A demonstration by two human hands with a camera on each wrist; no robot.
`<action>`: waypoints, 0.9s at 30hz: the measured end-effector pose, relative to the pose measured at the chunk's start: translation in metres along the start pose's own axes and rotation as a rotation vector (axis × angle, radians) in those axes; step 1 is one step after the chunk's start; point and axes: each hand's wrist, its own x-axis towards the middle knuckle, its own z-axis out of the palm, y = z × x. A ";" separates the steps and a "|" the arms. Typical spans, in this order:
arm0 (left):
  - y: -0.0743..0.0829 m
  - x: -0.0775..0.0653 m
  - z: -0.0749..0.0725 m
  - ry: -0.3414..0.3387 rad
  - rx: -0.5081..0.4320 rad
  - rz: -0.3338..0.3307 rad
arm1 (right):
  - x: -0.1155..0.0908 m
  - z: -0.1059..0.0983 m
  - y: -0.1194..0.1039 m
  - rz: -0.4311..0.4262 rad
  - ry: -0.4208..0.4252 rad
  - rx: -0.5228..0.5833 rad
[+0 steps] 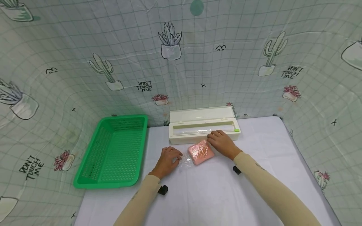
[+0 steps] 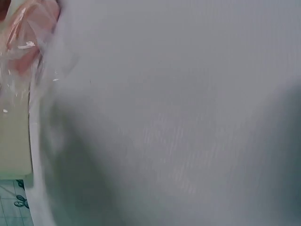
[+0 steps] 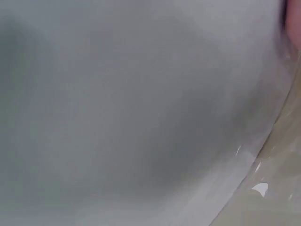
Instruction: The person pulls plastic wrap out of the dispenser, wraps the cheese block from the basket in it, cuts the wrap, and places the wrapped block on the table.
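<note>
A pink rectangular block (image 1: 201, 152) lies on the white cloth, covered in clear cling film (image 1: 185, 160). My left hand (image 1: 167, 160) pinches the loose film at the block's left side. At the upper right corner, my right hand (image 1: 222, 143) has its fingers bent on the film, close by the dispenser's front edge. The left wrist view shows the wrinkled film over the pink block (image 2: 29, 35) at its upper left. In the right wrist view, shiny film overlaps the cream dispenser (image 3: 270, 188); the fingertips are hidden there.
Behind the block stands an open white cling film dispenser (image 1: 186, 138) with a roll inside and a green slider (image 1: 236, 130). A green perforated basket (image 1: 143, 147) is on the left. A patterned curtain (image 1: 198, 72) hangs along the back and sides.
</note>
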 end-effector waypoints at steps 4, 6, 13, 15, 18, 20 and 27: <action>-0.007 0.000 -0.002 0.004 0.108 0.018 | -0.012 0.000 0.000 -0.036 0.006 0.006; -0.009 0.002 -0.002 -0.006 0.175 0.047 | -0.018 0.000 -0.001 -0.041 0.008 0.024; -0.009 0.014 -0.001 -0.071 0.326 0.067 | -0.024 -0.003 -0.007 -0.061 -0.044 0.025; -0.007 0.017 -0.001 -0.104 0.317 0.046 | -0.024 -0.004 -0.008 -0.056 -0.066 0.033; -0.005 0.019 0.000 -0.145 0.263 -0.028 | -0.025 -0.008 -0.009 -0.023 -0.090 0.045; -0.002 0.019 0.001 -0.151 0.230 -0.092 | -0.026 -0.011 -0.008 0.011 -0.110 0.052; 0.019 0.023 0.005 -0.014 0.385 -0.016 | -0.027 -0.012 -0.005 0.058 -0.047 0.078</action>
